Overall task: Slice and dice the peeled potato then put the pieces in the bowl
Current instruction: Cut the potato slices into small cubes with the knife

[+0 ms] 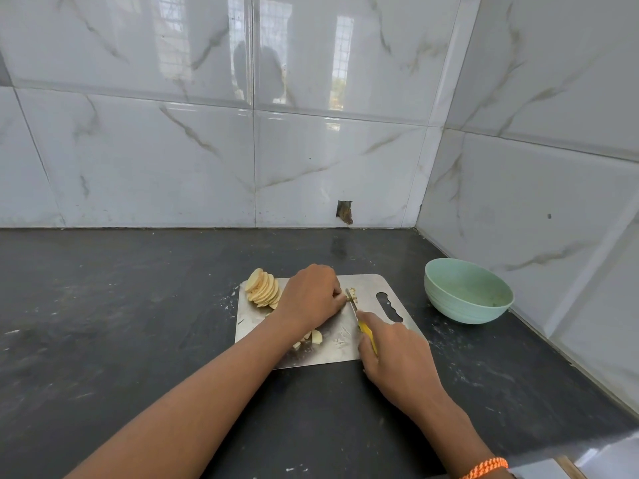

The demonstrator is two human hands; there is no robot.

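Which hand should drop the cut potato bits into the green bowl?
Probably the right hand. The green bowl sits on that side of the cutting board, but it grips the knife. The left hand holds potato on the board, farther from the bowl.

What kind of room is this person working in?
Most likely a home kitchen corner: a dark stone countertop against glossy marble-look wall tiles, a steel cutting board with potato slices, and a green bowl standing nearby.

Pale potato slices (pixel 262 289) fanned on board; green bowl (pixel 468 291) right.
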